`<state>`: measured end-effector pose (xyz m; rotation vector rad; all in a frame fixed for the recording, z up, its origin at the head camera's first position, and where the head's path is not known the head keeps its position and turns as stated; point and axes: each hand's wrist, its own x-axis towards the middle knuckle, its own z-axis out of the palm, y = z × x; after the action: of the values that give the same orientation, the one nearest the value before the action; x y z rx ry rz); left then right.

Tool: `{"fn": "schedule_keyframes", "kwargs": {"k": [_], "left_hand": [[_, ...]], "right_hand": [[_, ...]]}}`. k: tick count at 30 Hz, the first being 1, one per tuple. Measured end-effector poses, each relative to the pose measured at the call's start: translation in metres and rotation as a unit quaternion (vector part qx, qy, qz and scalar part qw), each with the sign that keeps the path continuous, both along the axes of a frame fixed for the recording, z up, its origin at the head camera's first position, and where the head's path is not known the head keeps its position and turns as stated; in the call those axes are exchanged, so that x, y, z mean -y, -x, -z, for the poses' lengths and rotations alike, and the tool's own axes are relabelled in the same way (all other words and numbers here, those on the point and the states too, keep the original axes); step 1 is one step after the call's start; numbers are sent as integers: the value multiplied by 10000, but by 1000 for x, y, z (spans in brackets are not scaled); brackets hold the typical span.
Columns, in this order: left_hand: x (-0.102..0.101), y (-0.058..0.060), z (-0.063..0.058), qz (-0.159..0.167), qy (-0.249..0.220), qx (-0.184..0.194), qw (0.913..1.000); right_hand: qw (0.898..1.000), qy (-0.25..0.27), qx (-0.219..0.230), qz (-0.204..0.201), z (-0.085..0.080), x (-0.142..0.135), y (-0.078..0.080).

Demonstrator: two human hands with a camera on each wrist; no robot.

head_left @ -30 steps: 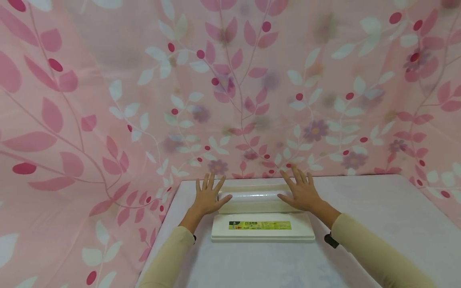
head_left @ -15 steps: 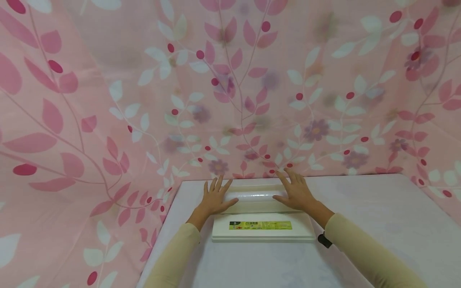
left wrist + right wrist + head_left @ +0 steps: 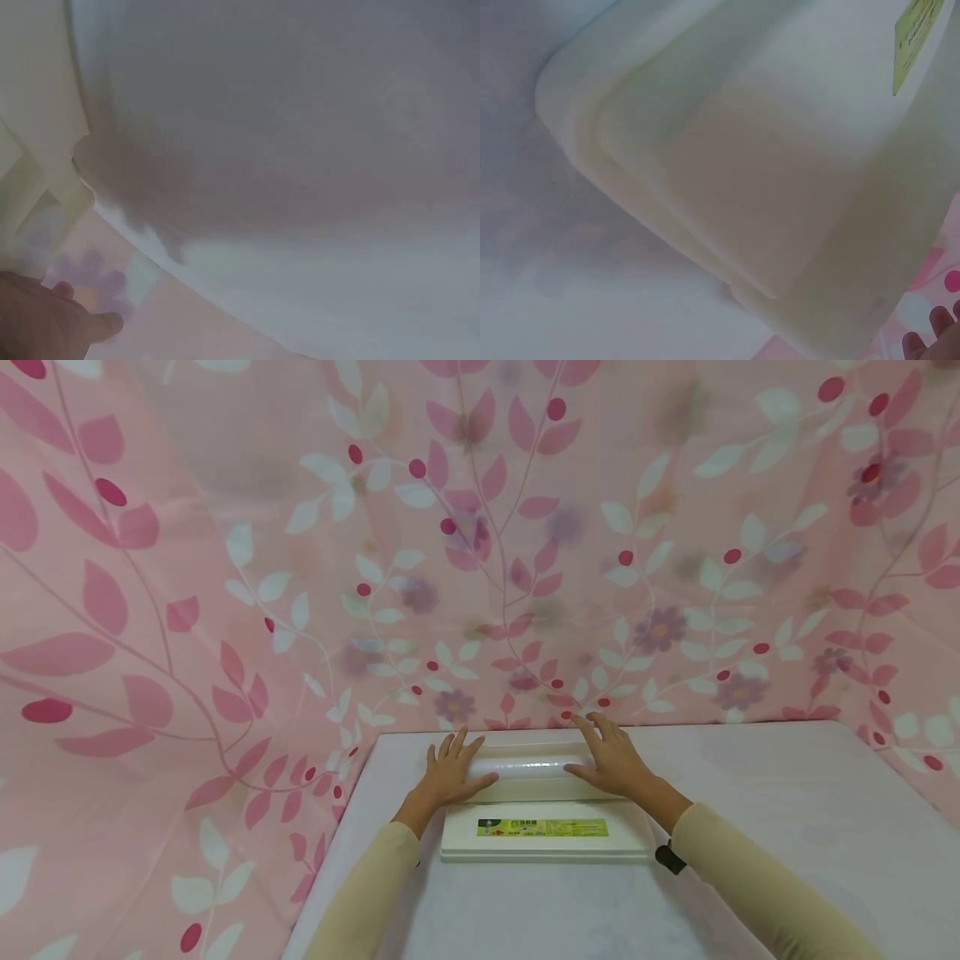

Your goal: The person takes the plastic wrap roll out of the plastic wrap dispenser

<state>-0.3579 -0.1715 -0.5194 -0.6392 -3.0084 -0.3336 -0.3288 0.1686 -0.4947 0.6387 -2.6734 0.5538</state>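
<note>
A cream cling film dispenser box [image 3: 547,845] with a yellow-green label [image 3: 543,828] lies on the table, its long compartment uncovered at the back. Inside it is a shiny roll of cling film [image 3: 529,767]. My left hand [image 3: 447,778] is over the left end of the roll, fingers spread and thumb pointing inward along it. Over the right end, my right hand [image 3: 617,766] mirrors it, thumb toward the middle. Only fingers of the right hand [image 3: 939,339] show at the corner of the right wrist view. Both palms' undersides are hidden.
A pale cloth covers the table [image 3: 750,827], whose far edge meets a pink leaf-patterned curtain [image 3: 502,543]. The curtain also runs down the left side. A dark wrist strap [image 3: 671,858] hangs below the right sleeve.
Both hands have moved inward, closer together over the roll, mostly in the first half second. Since then they have barely shifted. The dispenser box has stayed in place.
</note>
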Motion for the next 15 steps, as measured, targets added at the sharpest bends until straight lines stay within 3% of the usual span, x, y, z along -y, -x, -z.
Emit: {"fn": "schedule_keyframes", "kwargs": {"k": [10, 15], "left_hand": [[2, 3, 3, 26, -339, 178, 9993], [1, 3, 3, 79, -562, 272, 9980]], "right_hand": [[9998, 155, 137, 77, -2, 5, 1], [9987, 344, 353, -145, -1, 6, 0]]}}
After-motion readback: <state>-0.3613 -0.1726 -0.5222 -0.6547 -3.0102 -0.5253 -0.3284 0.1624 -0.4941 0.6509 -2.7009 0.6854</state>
